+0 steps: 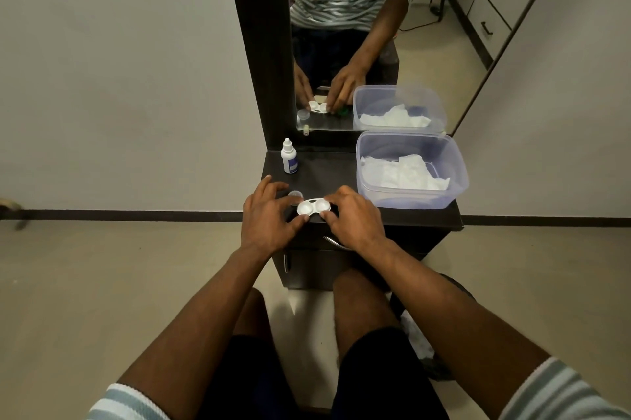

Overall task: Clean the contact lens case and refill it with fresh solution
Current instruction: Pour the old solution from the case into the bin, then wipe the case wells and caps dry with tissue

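A white contact lens case (pixel 313 207) lies on the dark vanity top (pixel 341 160) near its front edge, both wells uncovered. My left hand (pixel 269 214) pinches the case's left end between thumb and forefinger. My right hand (pixel 355 218) pinches its right end the same way. A pale round cap (pixel 295 194) rests on the top just behind the case's left well. The mirror's reflection shows a green cap (pixel 341 111) by my right hand; directly, that hand hides it. A small white solution bottle (pixel 289 157) with its cap on stands upright at the back left.
A clear plastic tub (pixel 454 160) holding crumpled white tissue (pixel 403 172) fills the right half of the vanity top. The mirror (pixel 375 27) rises at the back. A drawer handle (pixel 336 242) sits below the front edge. Crumpled tissue (pixel 415 337) lies on the floor by my right leg.
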